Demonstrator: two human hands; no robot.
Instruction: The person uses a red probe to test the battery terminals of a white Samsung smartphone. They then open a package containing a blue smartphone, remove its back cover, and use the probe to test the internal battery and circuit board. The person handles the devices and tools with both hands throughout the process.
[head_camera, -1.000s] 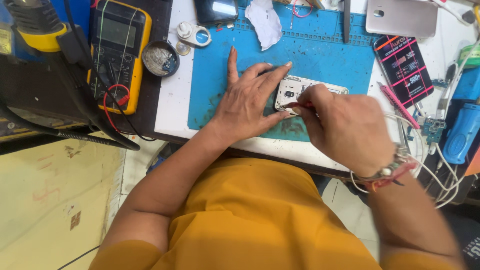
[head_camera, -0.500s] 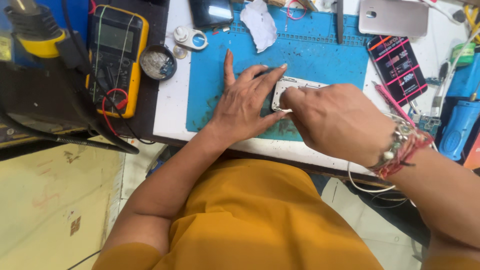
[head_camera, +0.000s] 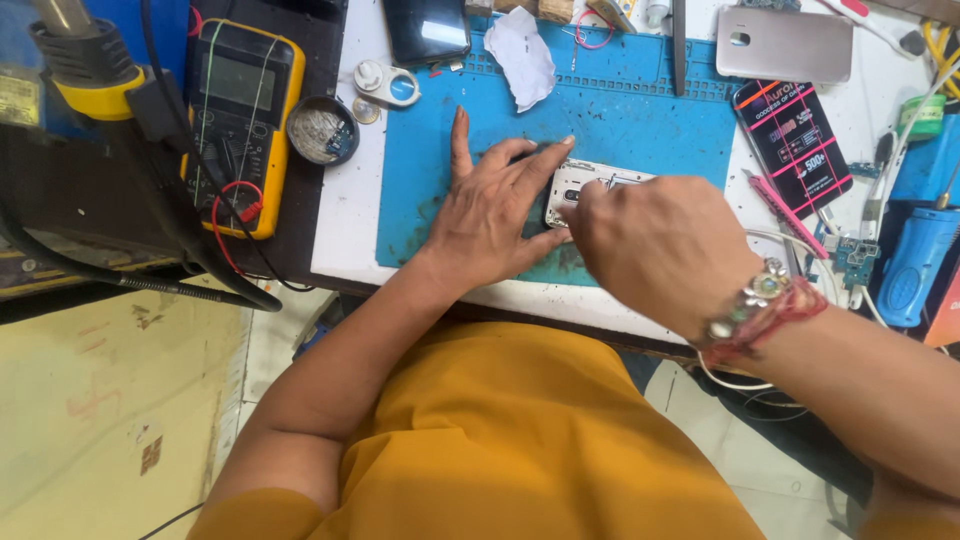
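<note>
Blue rubber work mat (head_camera: 640, 130) on the desk: left hand (head_camera: 490, 215) lies open, pinning a silver opened phone (head_camera: 590, 185); right hand (head_camera: 655, 245) closes above it, grip hidden.

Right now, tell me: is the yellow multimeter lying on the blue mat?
No, the yellow multimeter lies on the dark surface left of the blue mat.

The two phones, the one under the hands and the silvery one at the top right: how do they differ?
The opened phone lies on the blue mat, pinned by the left hand and partly hidden by the right hand; the silver phone lies untouched off the mat, its back cover on. Both lie flat.
</note>
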